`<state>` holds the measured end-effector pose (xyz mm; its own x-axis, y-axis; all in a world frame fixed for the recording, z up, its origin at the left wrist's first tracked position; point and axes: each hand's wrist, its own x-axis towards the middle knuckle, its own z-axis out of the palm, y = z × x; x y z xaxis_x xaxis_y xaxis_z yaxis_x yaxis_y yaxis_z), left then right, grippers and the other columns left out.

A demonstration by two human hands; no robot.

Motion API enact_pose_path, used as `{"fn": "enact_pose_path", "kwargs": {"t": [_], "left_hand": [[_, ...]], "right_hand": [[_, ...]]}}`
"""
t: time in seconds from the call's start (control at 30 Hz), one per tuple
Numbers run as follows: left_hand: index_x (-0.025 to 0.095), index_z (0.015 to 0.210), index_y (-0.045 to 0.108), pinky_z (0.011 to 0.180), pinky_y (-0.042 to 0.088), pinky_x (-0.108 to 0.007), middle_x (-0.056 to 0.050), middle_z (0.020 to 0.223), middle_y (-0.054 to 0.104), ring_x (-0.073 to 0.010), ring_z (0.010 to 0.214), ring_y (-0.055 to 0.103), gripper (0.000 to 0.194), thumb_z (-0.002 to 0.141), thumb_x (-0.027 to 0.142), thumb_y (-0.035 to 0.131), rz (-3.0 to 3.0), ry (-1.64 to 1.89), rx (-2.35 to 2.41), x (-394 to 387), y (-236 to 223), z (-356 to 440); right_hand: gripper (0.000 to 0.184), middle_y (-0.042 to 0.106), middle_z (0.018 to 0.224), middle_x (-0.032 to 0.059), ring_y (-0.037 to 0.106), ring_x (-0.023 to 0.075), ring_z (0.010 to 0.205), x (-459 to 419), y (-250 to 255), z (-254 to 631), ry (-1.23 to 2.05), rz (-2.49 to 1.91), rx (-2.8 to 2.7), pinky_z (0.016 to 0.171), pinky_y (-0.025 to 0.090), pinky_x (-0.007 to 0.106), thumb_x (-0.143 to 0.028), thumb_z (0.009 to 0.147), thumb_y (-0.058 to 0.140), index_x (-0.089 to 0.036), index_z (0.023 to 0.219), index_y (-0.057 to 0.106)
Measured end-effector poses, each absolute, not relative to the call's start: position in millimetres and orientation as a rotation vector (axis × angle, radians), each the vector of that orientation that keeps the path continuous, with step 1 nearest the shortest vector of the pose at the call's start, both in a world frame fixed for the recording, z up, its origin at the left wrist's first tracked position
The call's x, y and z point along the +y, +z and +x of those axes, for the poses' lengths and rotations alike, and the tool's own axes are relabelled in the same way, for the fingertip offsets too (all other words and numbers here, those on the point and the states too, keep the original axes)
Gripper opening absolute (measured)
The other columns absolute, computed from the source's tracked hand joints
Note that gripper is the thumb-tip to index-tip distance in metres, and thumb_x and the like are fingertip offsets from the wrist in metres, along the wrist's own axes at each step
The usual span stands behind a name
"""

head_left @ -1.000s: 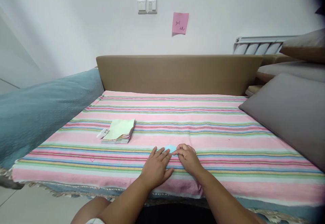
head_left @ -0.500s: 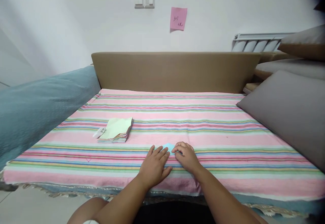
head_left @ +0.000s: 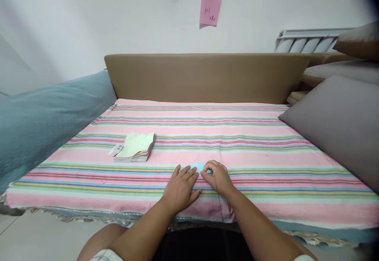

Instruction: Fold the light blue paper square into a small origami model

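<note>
A small piece of light-blue paper (head_left: 197,169) lies on the striped cloth (head_left: 251,162), partly covered by my fingers. My left hand (head_left: 181,190) rests palm down at its left side, fingers spread and the fingertips on or against its edge. At the paper's right side, my right hand (head_left: 218,178) has thumb and index finger pinched together on the edge. How the paper is folded under my fingers cannot be made out. Off to the left sits a stack of paper squares (head_left: 137,144) with a pale green one on top.
A small whitish item with dark print (head_left: 116,150) touches the stack's left side. Grey cushions (head_left: 340,122) fill the right, and a blue-covered armrest (head_left: 56,115) borders the left. Behind is a brown backrest (head_left: 204,77), with a pink note (head_left: 210,10) on the wall above.
The view has tilted slightly downward. My right thumb and index finger have drawn into a tighter pinch at the blue paper's right edge. My left hand stays flat in place.
</note>
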<state>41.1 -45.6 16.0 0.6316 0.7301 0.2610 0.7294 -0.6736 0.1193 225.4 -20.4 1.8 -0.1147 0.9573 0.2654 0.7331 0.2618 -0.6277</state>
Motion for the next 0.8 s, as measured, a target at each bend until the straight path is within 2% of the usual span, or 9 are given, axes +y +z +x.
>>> {"fn": "enact_pose_path", "kwargs": {"t": [0.37,0.8], "left_hand": [[0.023,0.126,0.048,0.106,0.021,-0.051,-0.008,0.136,0.045,-0.0279,0.124,0.039,0.047,0.086,0.047,0.049,2.836,0.437,1.298,-46.4,15.3,41.2],[0.024,0.122,0.050,0.104,0.022,-0.053,-0.009,0.139,0.040,-0.0286,0.123,0.039,0.045,0.083,0.048,0.053,2.829,0.461,1.379,-48.5,17.8,42.6]], "right_hand": [[0.013,0.060,0.078,-0.0020,0.052,0.0151,0.075,-20.6,1.7,220.2,0.409,-1.605,-1.875,0.074,0.033,0.029,-0.032,0.074,0.056,-0.023,0.066,0.057],[0.011,0.060,0.080,-0.0021,0.052,0.0158,0.079,-20.3,0.6,219.7,0.403,-1.622,-1.878,0.076,0.032,0.030,-0.032,0.074,0.059,-0.023,0.068,0.057]]}}
